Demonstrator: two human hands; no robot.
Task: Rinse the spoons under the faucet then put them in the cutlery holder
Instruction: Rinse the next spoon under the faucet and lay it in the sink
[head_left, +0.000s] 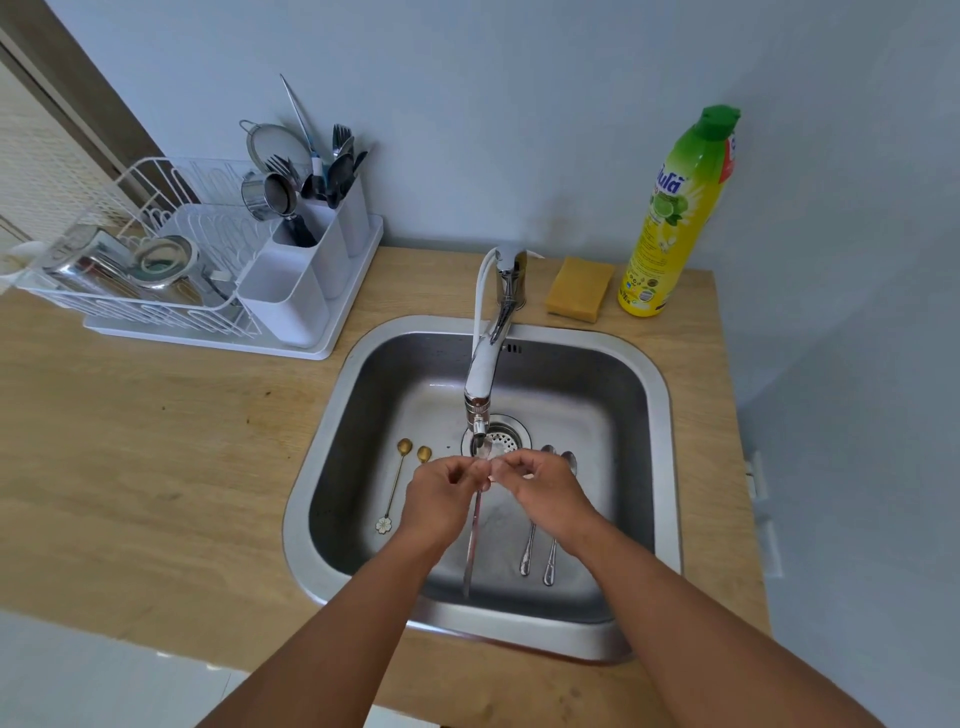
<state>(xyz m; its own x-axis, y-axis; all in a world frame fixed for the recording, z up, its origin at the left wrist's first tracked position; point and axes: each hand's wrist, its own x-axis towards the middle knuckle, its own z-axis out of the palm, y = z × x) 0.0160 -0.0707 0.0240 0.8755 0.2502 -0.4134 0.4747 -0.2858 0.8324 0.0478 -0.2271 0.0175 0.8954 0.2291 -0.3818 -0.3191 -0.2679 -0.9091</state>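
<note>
1. The dish soap bottle (675, 218), standing on the wooden surface (156, 441) to the right of the sponge (579, 288), bears a blue brand word in non-Latin script on its upper label.
2. The small print on its yellow lower label is too fine to read.
3. Nothing else shows legible writing.

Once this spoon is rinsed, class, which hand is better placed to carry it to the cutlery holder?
Probably the left hand: it pinches the spoon under the faucet, and the cutlery holder stands on the left. The right hand would reach across.
</note>
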